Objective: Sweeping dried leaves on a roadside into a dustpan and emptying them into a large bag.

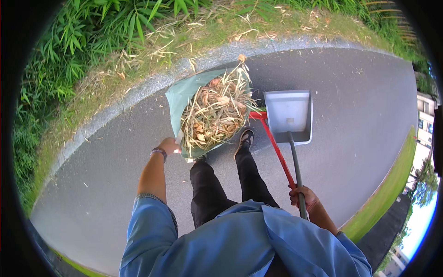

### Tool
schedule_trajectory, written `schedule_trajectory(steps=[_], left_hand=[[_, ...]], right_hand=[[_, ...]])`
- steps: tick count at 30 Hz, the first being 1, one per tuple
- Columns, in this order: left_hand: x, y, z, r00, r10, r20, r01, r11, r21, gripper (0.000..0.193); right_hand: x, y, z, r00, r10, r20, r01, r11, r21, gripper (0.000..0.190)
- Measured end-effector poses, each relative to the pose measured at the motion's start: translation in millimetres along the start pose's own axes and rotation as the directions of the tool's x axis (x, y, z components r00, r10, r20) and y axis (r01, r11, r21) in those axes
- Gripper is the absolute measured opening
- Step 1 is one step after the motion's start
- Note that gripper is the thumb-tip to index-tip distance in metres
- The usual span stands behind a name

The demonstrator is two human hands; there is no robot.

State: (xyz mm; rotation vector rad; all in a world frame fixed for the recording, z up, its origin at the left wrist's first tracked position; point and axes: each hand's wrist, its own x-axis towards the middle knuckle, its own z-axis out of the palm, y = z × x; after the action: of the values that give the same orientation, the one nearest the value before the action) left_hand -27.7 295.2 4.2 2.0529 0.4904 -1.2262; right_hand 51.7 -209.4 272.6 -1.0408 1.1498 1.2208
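Note:
A green bag [181,93] full of dry leaves and straw-like stalks [216,110] stands on the paved path before me, its mouth wide. My left hand [169,146] grips the bag's near left rim by a pale strap or handle. In my right hand [304,198] are two long handles held together. One is the red handle [277,149] of a tool whose head is partly hidden behind the bag and dustpan; the other is the dark handle [296,162] of a grey long-handled dustpan [289,107]. The dustpan rests on the asphalt, right of the bag.
A stone kerb [145,86] curves along the far and left side of the asphalt path [346,104]. Beyond it lie grass with dry litter [214,38] and leafy bamboo-like plants [72,45]. My shoe [246,140] is close to the bag. A grass strip [384,194] borders the right side.

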Motion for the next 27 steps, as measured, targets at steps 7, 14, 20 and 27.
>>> schedule_trajectory(steps=[7, 14, 20, 27], left_hand=[[-79.8, 34.4, -6.7, 0.973, 0.015, 0.231, 0.178, 0.592, -0.786, 0.027], [-145.9, 67.5, -17.3, 0.971, 0.148, 0.189, 0.168, 0.145, -0.975, 0.017], [-149.2, 137.8, -24.2, 0.979, 0.201, 0.043, 0.053, -0.043, -0.998, 0.017], [-58.2, 167.4, -22.1, 0.959, 0.276, -0.059, -0.073, 0.041, -0.996, 0.02]], right_hand=[[23.6, -17.6, 1.9, 0.993, -0.074, 0.089, 0.061, 0.988, 0.139, 0.023], [64.3, -13.3, -5.5, 0.966, -0.107, 0.234, 0.052, 0.972, 0.23, 0.026], [55.1, -10.0, -21.6, 0.961, -0.11, 0.255, 0.06, 0.979, 0.194, 0.027], [13.1, 3.4, -31.5, 0.96, -0.061, 0.274, 0.021, 0.989, 0.144, 0.029]])
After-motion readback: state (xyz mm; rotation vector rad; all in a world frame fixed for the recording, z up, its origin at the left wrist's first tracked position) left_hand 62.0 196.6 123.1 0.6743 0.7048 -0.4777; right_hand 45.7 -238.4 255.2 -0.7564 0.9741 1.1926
